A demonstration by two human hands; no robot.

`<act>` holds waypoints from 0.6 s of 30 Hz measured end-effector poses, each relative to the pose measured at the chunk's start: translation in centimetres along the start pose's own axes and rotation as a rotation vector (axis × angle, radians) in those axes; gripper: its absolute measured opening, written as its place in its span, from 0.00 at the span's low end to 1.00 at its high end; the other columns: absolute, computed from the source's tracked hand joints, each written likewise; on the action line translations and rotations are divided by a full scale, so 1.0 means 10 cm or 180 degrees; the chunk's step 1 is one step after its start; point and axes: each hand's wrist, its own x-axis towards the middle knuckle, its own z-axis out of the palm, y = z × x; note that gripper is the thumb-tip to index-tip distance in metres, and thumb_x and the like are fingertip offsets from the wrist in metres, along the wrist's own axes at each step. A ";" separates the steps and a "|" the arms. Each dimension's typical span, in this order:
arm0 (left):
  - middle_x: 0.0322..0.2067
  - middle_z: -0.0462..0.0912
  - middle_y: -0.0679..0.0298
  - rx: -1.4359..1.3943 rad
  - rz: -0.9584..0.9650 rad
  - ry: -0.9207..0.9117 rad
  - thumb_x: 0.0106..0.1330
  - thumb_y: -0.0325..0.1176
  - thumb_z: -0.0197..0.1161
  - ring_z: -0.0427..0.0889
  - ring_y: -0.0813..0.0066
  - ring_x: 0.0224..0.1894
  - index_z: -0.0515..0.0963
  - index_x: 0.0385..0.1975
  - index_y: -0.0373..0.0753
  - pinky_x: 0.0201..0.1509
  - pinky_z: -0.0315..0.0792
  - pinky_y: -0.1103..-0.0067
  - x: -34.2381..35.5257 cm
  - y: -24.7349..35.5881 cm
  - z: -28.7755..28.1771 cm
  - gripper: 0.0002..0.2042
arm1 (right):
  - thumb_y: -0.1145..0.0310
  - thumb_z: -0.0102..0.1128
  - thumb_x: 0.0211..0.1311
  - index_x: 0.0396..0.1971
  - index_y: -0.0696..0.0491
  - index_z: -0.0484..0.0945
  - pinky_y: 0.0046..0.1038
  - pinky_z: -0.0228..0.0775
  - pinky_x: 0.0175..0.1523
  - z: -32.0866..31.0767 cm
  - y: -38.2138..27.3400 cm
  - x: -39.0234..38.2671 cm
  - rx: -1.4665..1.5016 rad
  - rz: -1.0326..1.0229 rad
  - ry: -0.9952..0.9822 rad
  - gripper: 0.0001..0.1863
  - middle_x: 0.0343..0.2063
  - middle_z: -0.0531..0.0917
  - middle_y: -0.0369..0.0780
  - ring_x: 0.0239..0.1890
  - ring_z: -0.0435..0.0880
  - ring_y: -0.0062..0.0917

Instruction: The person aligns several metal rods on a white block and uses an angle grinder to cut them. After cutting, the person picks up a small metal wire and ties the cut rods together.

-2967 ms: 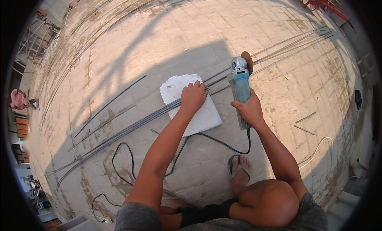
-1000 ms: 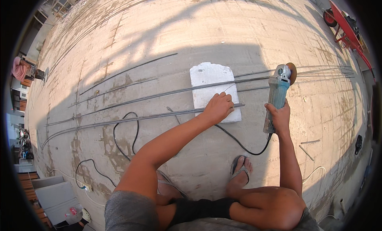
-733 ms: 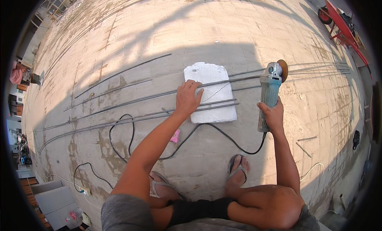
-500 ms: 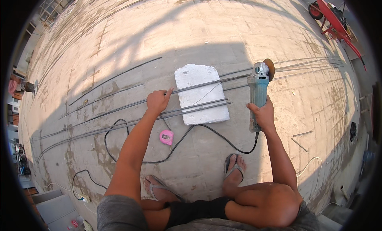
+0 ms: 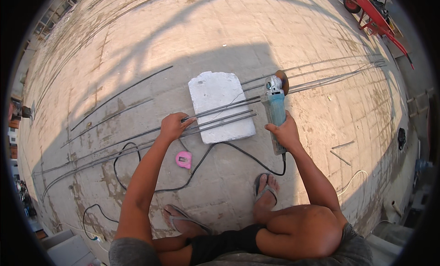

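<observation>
My left hand (image 5: 173,126) grips the steel bars (image 5: 211,109) just left of a chipped white block (image 5: 215,85) with a thin crack or line across it. Several bars lie over the block. My right hand (image 5: 286,132) is closed on the teal angle grinder (image 5: 276,105), which points away from me at the block's right, its brown disc (image 5: 283,82) over the bars. The black cord (image 5: 247,158) runs from the grinder's base in loops across the floor. A pink tape measure (image 5: 183,159) lies below my left hand, beside the cord.
The tiled-looking concrete floor (image 5: 165,37) has loose rods and short offcuts (image 5: 341,160). A red wheelbarrow (image 5: 376,18) stands at the top right. A partly visible person (image 5: 13,111) is at the far left edge. A white cable (image 5: 357,179) lies at the right.
My left hand has moved leftward along the bars, off the block. The pink tape measure has come into sight. The grinder sits further left in the view than a second ago.
</observation>
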 end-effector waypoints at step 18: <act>0.24 0.83 0.51 0.0293 0.0278 0.0652 0.70 0.55 0.63 0.84 0.50 0.32 0.86 0.32 0.41 0.36 0.74 0.60 -0.04 0.10 0.10 0.21 | 0.59 0.77 0.46 0.57 0.66 0.72 0.37 0.77 0.56 -0.05 -0.01 -0.06 -0.0033 0.0059 -0.0168 0.41 0.47 0.85 0.55 0.50 0.86 0.43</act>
